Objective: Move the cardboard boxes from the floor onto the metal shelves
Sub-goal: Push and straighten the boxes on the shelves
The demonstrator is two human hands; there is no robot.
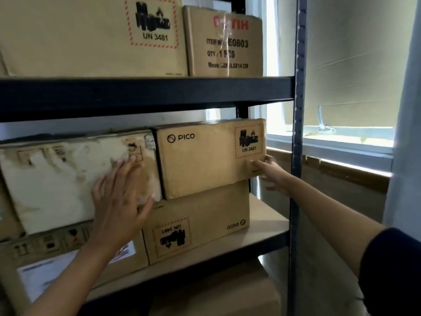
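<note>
Two bare forearms reached in from the lower edge, a dark sleeve (394, 265) on the right one. Left hand (120, 197) lay flat, fingers straight and spread, across the seam between a torn box (57, 179) and the PICO box (205, 160). Right hand (273, 172) curled round the PICO box's lower right corner, thumb on its front, fingers round its side.

That PICO box sat on the middle shelf (266, 226), near its right end, stacked on an inverted PICO box (200, 224) and jutting past that box's right edge, close to the upright post (296, 156). Above, two more boxes (223, 42) stood on the upper shelf (145, 92).

Judging from the overhang, the PICO box could tip or slide off toward the post if the right hand let go before it was pushed left and back. A hard shove might also drag the torn box out of line.
</note>
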